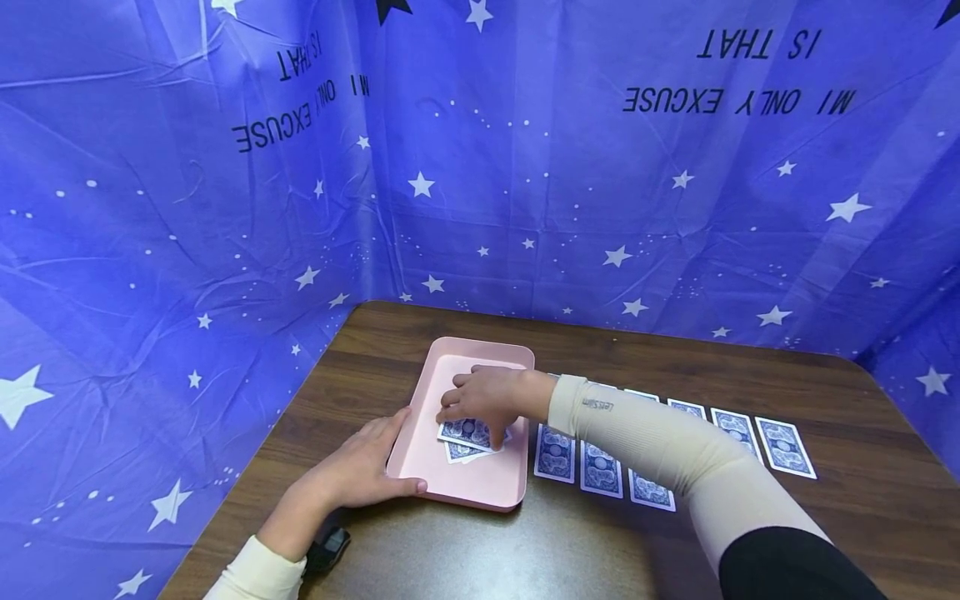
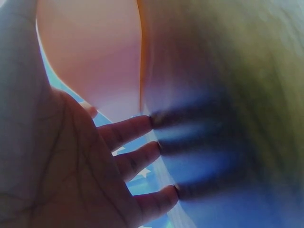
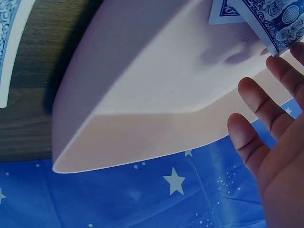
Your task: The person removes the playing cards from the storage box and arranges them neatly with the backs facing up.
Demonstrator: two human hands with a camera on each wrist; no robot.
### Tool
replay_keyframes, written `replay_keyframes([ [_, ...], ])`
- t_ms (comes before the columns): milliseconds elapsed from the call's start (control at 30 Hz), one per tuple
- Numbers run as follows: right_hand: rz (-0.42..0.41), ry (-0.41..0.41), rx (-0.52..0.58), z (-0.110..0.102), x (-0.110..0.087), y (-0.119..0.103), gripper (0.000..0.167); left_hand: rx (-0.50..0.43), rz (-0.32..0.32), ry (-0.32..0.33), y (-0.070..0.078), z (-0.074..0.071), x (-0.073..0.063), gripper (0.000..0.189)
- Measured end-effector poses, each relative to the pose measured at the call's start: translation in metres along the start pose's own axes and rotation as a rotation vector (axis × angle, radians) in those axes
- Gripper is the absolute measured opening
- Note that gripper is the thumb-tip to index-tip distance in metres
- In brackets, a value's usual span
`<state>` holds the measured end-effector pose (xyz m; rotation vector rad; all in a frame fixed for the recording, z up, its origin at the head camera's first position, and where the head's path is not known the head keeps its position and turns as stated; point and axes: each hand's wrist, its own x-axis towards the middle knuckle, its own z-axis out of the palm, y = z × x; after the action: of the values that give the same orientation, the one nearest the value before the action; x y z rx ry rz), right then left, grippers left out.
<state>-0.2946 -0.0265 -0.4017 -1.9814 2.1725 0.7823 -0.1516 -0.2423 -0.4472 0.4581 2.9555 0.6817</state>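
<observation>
A pink tray (image 1: 472,487) lies on the wooden table. My left hand (image 1: 363,467) rests against its left side, fingers extended along the rim and thumb by the near corner. In the left wrist view, those fingers (image 2: 135,126) are spread. My right hand (image 1: 487,393) reaches over the tray and holds a blue-backed playing card (image 1: 467,432) at its edges, between thumb and fingers. In the right wrist view this card (image 3: 285,21) tilts over another card (image 3: 223,12) lying face down in the tray. My right thumb's contact is hidden there.
Right of the tray, several face-down playing cards (image 1: 555,454) lie in rows, partly hidden beneath my right sleeve (image 1: 660,433). The farthest-right card (image 1: 785,447) is near the table's right side. A blue star-patterned cloth (image 1: 480,183) hangs around the table.
</observation>
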Motion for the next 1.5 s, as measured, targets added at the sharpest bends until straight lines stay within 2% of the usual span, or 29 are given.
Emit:
replay_keyframes([
  [333, 0.093, 0.053, -0.017, -0.004, -0.018, 0.002, 0.099, -0.001, 0.020, 0.007, -0.001, 0.000, 0.000, 0.116],
  [467, 0.140, 0.113, -0.060, -0.008, -0.032, 0.003, 0.099, -0.002, 0.014, 0.010, -0.001, 0.000, -0.001, 0.116],
  [633, 0.183, 0.203, -0.061, -0.008, -0.053, 0.000, 0.101, 0.003, -0.002, 0.000, 0.000, -0.001, -0.001, 0.116],
  [800, 0.216, 0.238, -0.034, -0.007, -0.073, -0.007, 0.103, 0.004, -0.007, -0.006, 0.001, 0.000, -0.001, 0.117],
  [1033, 0.279, 0.234, 0.035, -0.002, -0.099, -0.015, 0.100, 0.008, -0.010, -0.003, 0.001, 0.001, -0.001, 0.117],
  [1267, 0.353, 0.252, 0.119, 0.011, -0.126, -0.023, 0.099, 0.016, -0.009, 0.004, 0.001, 0.001, -0.001, 0.117],
  [1500, 0.463, 0.280, 0.199, 0.031, -0.152, -0.032, 0.101, 0.011, 0.013, 0.021, 0.002, 0.002, -0.001, 0.116],
])
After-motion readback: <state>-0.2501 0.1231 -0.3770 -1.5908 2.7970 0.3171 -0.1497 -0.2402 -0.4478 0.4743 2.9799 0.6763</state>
